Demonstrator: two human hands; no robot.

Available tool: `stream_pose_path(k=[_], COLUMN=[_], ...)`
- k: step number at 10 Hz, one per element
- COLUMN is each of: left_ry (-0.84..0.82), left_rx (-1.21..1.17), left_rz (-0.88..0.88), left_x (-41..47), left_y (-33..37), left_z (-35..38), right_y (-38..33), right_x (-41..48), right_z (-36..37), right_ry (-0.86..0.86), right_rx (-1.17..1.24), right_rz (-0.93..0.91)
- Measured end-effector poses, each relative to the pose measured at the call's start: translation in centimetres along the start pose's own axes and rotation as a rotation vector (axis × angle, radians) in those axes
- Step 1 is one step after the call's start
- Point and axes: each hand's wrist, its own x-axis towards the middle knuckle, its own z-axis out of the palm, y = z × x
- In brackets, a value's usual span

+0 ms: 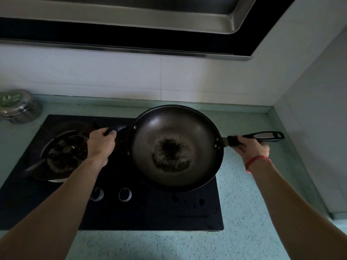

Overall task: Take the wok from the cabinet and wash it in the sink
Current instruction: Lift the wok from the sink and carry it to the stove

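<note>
The wok (174,147) hangs between the two hands, over the right half of a black glass stove (150,212). It tips a little toward the person, and a dark burnt patch sits in the middle of its bowl. Whether its underside touches the stove cannot be told.

The left hand (101,141) has its fingers (110,133) curled tight round the short handle (116,128) on the wok's left rim. The right hand (251,147) has its fingers (242,147) wrapped round the near end of the long handle (262,136), which runs on past them to the right. A red band (257,160) circles that wrist.

Just left of the left fingers and lower, a second pan (65,154) with dark contents stands on the stove. Below those fingers, toward the person, are two knobs (124,194). Well to their left, a lidded metal pot (18,107) stands on the speckled green surface (244,222). That surface also spreads under the right fingers. High above both hands is a steel hood (131,25).
</note>
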Motion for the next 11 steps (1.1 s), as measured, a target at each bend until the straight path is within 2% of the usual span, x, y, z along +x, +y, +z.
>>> stream_pose_path(k=[4, 6, 8, 9, 10, 11], left_ry=[-0.029, -0.038, -0.004, -0.058, -0.117, -0.105], left_rx=[0.051, 0.08, 0.171, 0.202, 0.258, 0.307], left_rz=[0.038, 0.068, 0.162, 0.19, 0.241, 0.339], left_x=[0.7, 0.4, -1.0, -2.4, -3.8, -5.8], left_y=[0.2, 0.2, 1.3, 2.4, 3.4, 4.4], left_z=[-0.2, -0.7, -2.1, -2.5, -2.6, -2.5], right_y=[0.3, 0.5, -0.4, -1.3, -2.2, -3.3], right_x=[-0.7, -0.6, -1.8, -3.0, -4.5, -6.8], right_z=[0.3, -0.2, -0.5, -0.4, -0.7, 0.0], right_ry=[0.019, 0.046, 0.005, -0.015, -0.022, -0.048], right_rx=[0.002, -0.105, -0.385, -0.589, -0.858, -1.029], right_rz=[-0.017, -0.009, -0.006, -0.019, -0.143, -0.33])
